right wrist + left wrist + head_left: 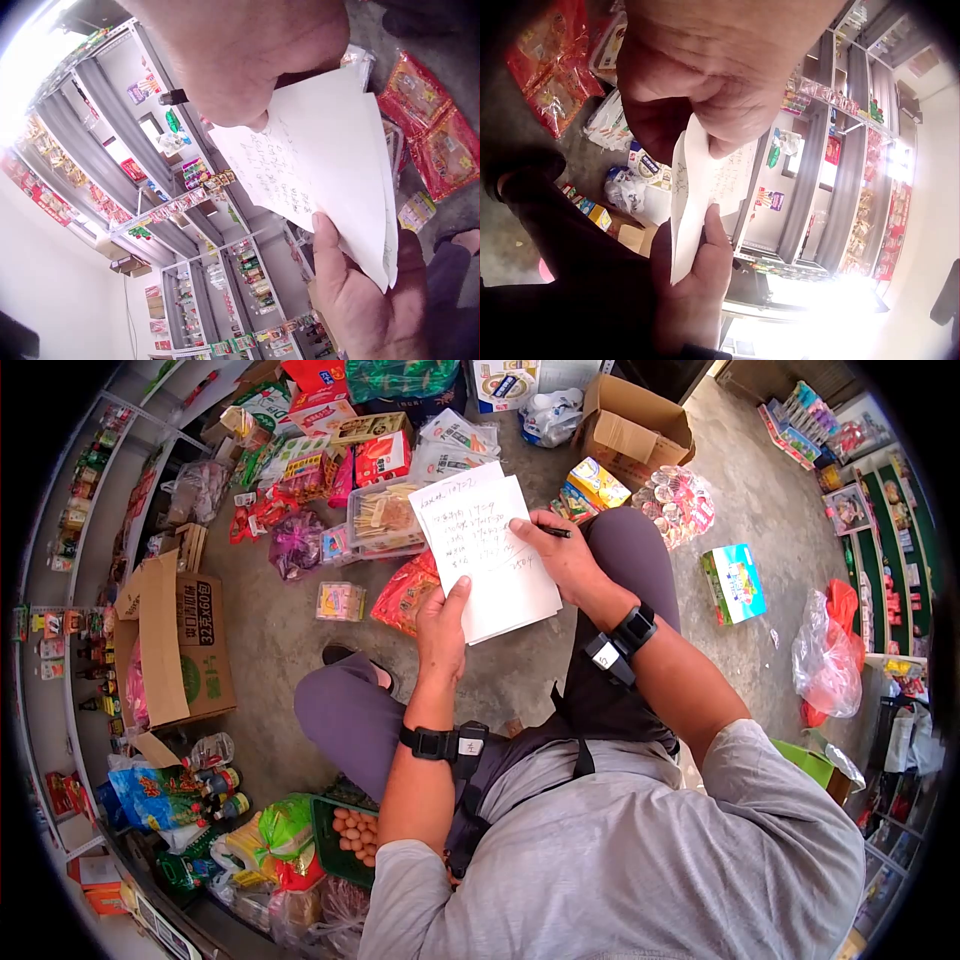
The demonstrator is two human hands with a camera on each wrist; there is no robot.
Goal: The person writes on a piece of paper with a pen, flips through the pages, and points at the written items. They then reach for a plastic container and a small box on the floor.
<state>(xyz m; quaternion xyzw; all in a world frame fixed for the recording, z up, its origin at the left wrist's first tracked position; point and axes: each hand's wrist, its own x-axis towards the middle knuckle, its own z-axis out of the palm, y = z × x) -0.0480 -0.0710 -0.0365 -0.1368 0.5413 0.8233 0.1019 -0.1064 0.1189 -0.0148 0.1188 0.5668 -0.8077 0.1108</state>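
Note:
A few white sheets of paper (505,595) with handwriting on the top one are held up between both hands, above the lap. My left hand (443,628) grips their lower left edge, its thumb lying on top and its fingers hidden underneath. At the right edge, my right hand (572,563) pinches the sheets, thumb on the written side. A black pen (553,532) sticks out from that same hand, and its dark end (173,97) shows in the right wrist view. From the left wrist, the paper (688,199) appears nearly edge-on, slightly bowed.
Packaged goods surround the seated person on the concrete floor: a tub of wooden sticks (385,517), a red packet (405,592), open cardboard boxes (638,430) and a green-blue box (734,583). A green crate (328,840) of eggs sits beside the left hip. Stocked shelves line both sides.

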